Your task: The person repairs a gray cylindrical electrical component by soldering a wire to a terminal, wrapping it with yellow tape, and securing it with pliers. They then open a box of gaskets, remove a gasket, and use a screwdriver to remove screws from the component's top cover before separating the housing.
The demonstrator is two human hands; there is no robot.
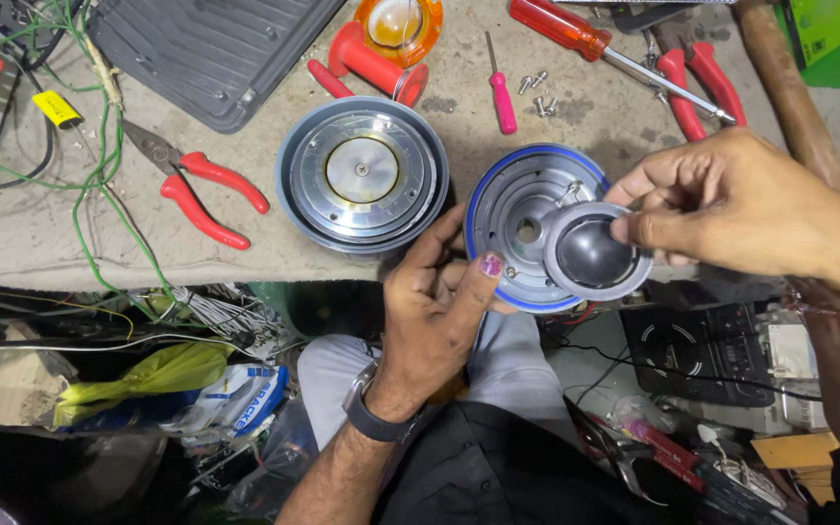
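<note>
Left hand reaches up, thumb raised, fingers curled — right hand comes in from the right, fingertips pinched together.

**A cluttered repair bench above a crowded floor**

The upper half of the view is taken up by a worn, pale workbench, stained and dusty, lit evenly from above. Green and white wires are draped over its left edge. Below the front edge, the floor is covered with crumpled plastic bags, cardboard scraps and dark equipment in shadow.
</note>
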